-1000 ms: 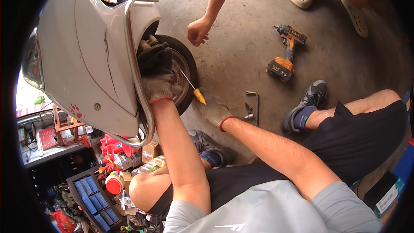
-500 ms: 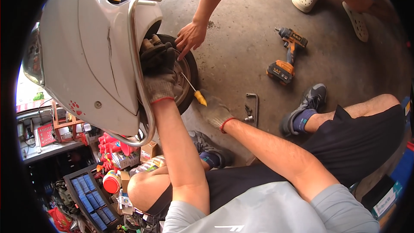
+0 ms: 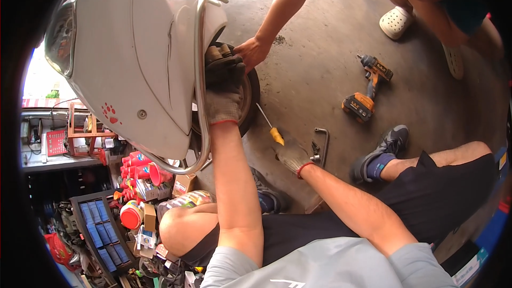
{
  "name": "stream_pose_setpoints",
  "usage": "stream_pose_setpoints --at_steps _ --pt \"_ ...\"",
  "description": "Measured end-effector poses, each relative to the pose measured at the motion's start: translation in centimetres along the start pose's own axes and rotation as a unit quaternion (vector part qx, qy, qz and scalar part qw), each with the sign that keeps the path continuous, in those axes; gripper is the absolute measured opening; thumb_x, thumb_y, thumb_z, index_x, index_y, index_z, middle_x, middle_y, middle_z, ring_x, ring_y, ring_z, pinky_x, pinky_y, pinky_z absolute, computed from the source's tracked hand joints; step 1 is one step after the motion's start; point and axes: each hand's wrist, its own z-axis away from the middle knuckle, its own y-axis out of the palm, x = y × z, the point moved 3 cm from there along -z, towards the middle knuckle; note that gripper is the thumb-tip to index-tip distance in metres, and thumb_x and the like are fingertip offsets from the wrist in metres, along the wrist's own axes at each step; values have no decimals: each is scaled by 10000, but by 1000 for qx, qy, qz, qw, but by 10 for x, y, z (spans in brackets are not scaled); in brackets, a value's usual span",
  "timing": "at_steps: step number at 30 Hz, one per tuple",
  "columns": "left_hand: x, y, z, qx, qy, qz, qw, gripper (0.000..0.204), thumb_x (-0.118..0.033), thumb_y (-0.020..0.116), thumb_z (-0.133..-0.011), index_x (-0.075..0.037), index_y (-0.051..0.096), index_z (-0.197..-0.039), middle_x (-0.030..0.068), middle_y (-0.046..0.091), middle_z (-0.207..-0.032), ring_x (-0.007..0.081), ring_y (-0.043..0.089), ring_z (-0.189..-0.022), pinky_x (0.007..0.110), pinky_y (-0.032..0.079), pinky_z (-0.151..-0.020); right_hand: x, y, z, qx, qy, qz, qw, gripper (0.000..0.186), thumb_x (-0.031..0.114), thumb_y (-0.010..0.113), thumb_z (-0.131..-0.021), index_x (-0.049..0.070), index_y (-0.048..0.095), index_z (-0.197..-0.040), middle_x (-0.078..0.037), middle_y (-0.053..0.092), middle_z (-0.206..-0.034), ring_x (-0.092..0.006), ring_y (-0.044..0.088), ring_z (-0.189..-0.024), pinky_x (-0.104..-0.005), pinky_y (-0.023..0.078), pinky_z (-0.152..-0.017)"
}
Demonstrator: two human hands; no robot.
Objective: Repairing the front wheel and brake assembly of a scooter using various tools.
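My left hand [image 3: 224,98], in a grey knit glove with dark fingers, is closed around a dark part with rounded brownish ends [image 3: 217,53] beside the small wheel [image 3: 249,93] of a white scooter [image 3: 144,42]. Its fingertips are partly hidden. In my gloved right hand [image 3: 293,156] is the end of a yellow-handled screwdriver [image 3: 276,135]. The shaft slants up toward the wheel, its tip apart from the tyre. Close to my left fingers, another person's bare hand [image 3: 254,53] reaches to the top of the wheel.
An orange and black cordless drill-like power tool [image 3: 368,88] lies on the concrete floor. Nearer my right hand are a bent metal wrench [image 3: 324,146] and small parts. A curved metal guard bar [image 3: 201,74] runs beside my left wrist. Blue bins [image 3: 101,229] stand lower left.
My right hand has drawn the screwdriver back from the wheel, toward me. The other person's hand has shifted on the wheel, its fingers less visible. My view has turned slightly; my left hand keeps its grip.
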Motion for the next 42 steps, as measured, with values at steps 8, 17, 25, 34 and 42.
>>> stream_pose_setpoints --at_steps 8,17,25,34,42 --pt "-32 18 6 21 48 -249 967 285 -261 526 -916 -62 654 -1075 98 633 -1094 282 610 -1139 378 528 -921 31 -36 26 23 81 -41 996 423 228 583 -895 89 597 -1294 -203 700 -983 -319 700 -793 -415 530 -738" --pt "-42 37 18 168 303 -891 295 465 -257 443 -995 40 545 -1339 247 584 -1345 409 638 -1122 568 587 -873 76 -82 51 -45 36 -31 998 431 144 630 -879 19 621 -1291 -64 675 -836 -136 641 -681 -306 521 -616" --pt "-47 27 24 150 381 -880 239 488 -382 578 -982 23 582 -1254 213 679 -1079 337 715 -847 430 644 -721 138 -146 70 -39 -89 57 994 467 82 676 -867 -2 596 -1319 -137 721 -1052 -150 685 -850 -276 541 -718" --pt "-32 22 34 204 248 -831 455 634 -533 378 -1006 -38 586 -1341 165 558 -1420 354 493 -1343 577 296 -1180 210 -150 72 -55 -315 319 892 436 79 672 -825 55 652 -1260 -210 702 -1112 -307 719 -959 -352 564 -823" --pt "-29 32 37 198 155 -871 422 623 -508 321 -1017 -86 509 -1434 109 513 -1486 313 396 -1431 572 242 -1189 241 -150 63 -24 -337 381 861 412 78 643 -806 66 686 -1216 -203 718 -1006 -341 721 -849 -396 574 -777"
